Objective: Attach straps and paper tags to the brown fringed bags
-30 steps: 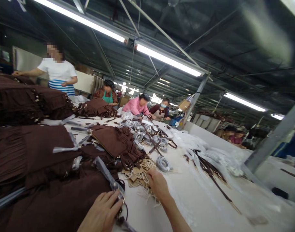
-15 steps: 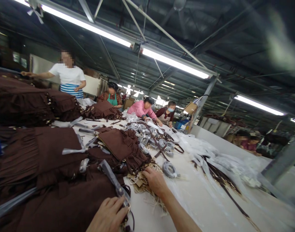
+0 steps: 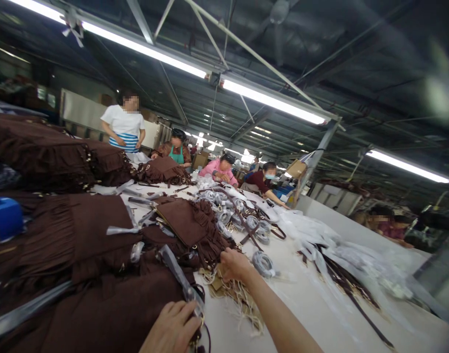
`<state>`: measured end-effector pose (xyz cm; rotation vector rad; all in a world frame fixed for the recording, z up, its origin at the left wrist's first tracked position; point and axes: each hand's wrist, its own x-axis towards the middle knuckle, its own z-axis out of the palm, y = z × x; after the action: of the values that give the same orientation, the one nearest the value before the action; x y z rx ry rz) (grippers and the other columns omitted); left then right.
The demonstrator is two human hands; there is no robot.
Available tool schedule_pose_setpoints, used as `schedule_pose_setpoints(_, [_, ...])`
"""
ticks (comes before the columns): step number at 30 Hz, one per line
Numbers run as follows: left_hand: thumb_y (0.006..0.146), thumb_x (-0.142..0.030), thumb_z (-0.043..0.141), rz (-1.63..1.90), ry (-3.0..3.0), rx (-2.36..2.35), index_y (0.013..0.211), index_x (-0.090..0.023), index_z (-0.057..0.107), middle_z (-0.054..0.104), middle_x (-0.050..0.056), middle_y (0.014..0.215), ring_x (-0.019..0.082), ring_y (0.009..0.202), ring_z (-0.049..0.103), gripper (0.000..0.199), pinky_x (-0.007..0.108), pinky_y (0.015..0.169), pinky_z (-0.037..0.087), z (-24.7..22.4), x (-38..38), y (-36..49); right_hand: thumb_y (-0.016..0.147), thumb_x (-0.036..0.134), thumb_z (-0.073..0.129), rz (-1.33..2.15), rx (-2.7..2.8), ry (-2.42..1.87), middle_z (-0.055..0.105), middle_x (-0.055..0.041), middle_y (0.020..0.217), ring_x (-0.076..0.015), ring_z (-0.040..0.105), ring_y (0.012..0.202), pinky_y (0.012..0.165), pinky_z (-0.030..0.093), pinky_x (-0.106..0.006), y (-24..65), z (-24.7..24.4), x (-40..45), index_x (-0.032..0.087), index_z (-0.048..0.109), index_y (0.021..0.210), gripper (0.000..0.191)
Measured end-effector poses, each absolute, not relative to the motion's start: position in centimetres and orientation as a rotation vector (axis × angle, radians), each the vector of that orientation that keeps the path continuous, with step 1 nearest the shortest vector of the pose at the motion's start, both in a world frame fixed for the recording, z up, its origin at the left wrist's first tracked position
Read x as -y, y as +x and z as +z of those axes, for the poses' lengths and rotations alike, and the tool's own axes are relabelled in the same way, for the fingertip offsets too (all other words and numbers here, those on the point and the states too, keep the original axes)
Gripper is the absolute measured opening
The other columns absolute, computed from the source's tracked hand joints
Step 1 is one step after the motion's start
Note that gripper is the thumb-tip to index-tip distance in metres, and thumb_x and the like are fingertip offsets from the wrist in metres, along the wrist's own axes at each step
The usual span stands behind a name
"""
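My left hand point(image 3: 172, 326) lies at the bottom centre on a dark brown fringed bag point(image 3: 110, 314), its fingers spread beside a strap wrapped in clear plastic point(image 3: 180, 274) with gold metal fittings. To its upper right, my right hand point(image 3: 233, 264) has its fingers curled together over a pile of tan tags with cream strings point(image 3: 242, 304); what is between its fingertips is hidden. Just beyond that hand rests another brown fringed bag point(image 3: 189, 223) with a gold zip edge. A coiled, plastic-wrapped strap point(image 3: 263, 264) lies to the right of the hand.
More brown bags point(image 3: 36, 152) are heaped at left, near a blue container point(image 3: 5, 218). Wrapped coils and brown straps point(image 3: 251, 223) spread across the white table point(image 3: 301, 309), with plastic sheeting point(image 3: 371, 255) at right. Several people stand or lean around the far side.
My right hand's fingers have drawn together and curled over the tags. The view has swung left, showing more of the blue container. Across the table, people have shifted their arms.
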<state>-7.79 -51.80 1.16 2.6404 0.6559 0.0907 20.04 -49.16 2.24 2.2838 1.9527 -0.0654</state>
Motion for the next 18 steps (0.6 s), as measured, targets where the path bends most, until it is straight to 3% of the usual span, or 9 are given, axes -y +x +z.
schedule_pose_setpoints(6, [0.067, -0.002, 0.051, 0.198, 2.61, -0.612, 0.119, -0.025, 0.063, 0.055, 0.006, 0.14, 0.029, 0.125, 0.05, 0.059, 0.047, 0.109, 0.034, -0.5, 51.3, -7.7, 0.068, 0.014, 0.072, -0.176, -2.184, 2.455, 0.066, -0.0041, 0.095, -0.02, 0.059, 0.093, 0.08, 0.042, -0.029, 20.5, 5.5, 52.8, 0.018, 0.063, 0.067, 0.01])
schedule_pose_setpoints(12, [0.073, -0.013, 0.053, 0.317, 2.531, -0.618, 0.112, -0.026, 0.066, 0.056, 0.005, 0.139, 0.028, 0.125, 0.048, 0.044, 0.046, 0.109, 0.033, -1.7, 51.0, -7.4, 0.069, 0.026, 0.064, -0.517, -2.324, 2.833, 0.053, 0.0056, 0.055, -0.0132, 0.051, 0.058, 0.057, 0.037, -0.024, 21.0, 8.9, 55.4, 0.02, 0.052, 0.061, 0.016])
schedule_pose_setpoints(14, [0.073, -0.013, 0.051, 0.342, 2.518, -0.624, 0.107, -0.026, 0.068, 0.059, 0.005, 0.134, 0.026, 0.121, 0.051, 0.039, 0.044, 0.105, 0.037, -1.8, 50.9, -7.3, 0.072, 0.034, 0.062, -0.723, -2.362, 2.962, 0.059, 0.0041, 0.06, -0.0135, 0.055, 0.058, 0.055, 0.041, -0.024, 20.7, 9.8, 55.8, 0.021, 0.049, 0.065, 0.019])
schedule_pose_setpoints(18, [0.073, -0.013, 0.049, 0.344, 2.511, -0.646, 0.095, -0.025, 0.07, 0.065, 0.004, 0.121, 0.025, 0.111, 0.056, 0.033, 0.041, 0.097, 0.041, -1.3, 50.7, -7.2, 0.074, 0.045, 0.061, -1.204, -2.41, 3.095, 0.072, -0.0044, 0.092, -0.0187, 0.068, 0.078, 0.06, 0.052, -0.028, 19.7, 11.2, 56.7, 0.022, 0.045, 0.073, 0.027])
